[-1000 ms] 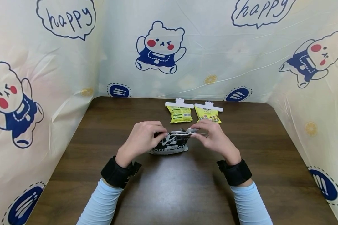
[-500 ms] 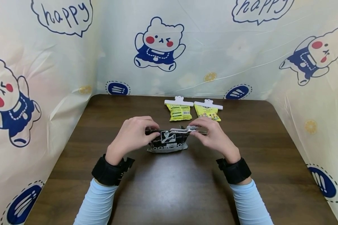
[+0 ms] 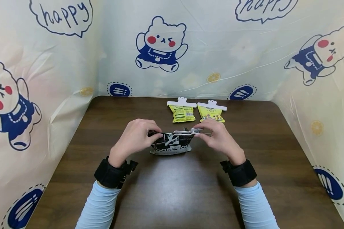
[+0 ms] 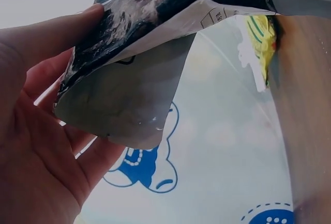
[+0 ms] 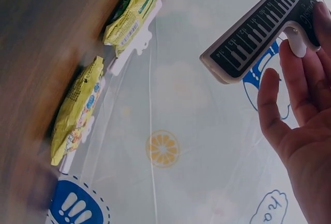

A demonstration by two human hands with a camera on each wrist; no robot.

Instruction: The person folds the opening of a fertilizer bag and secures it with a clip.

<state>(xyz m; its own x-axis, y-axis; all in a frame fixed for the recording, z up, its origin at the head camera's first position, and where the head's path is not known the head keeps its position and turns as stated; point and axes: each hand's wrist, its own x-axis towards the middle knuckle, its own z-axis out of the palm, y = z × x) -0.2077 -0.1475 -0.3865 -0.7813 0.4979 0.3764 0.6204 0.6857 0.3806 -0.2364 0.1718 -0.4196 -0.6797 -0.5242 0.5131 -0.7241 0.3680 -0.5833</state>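
Note:
A black and grey snack bag with white print stands on the table in the head view, between the two hands. The left hand pinches the bag's upper left edge, thumb on the near side. In the left wrist view that bag has its edge between thumb and fingers, and a loose grey flap hangs over the fingers. My right hand grips a white sealing clip, which lies along the right part of the bag's top. Piano keys are printed on the clip in the right wrist view.
Behind the hands lie two small yellow snack bags, the left one and the right one. Each has a white clip across its top. A patterned curtain surrounds the dark wooden table.
My left hand has slid left from beside the clip to the bag's left corner. The right hand and clip have stayed nearly in place. The head view has shifted slightly.

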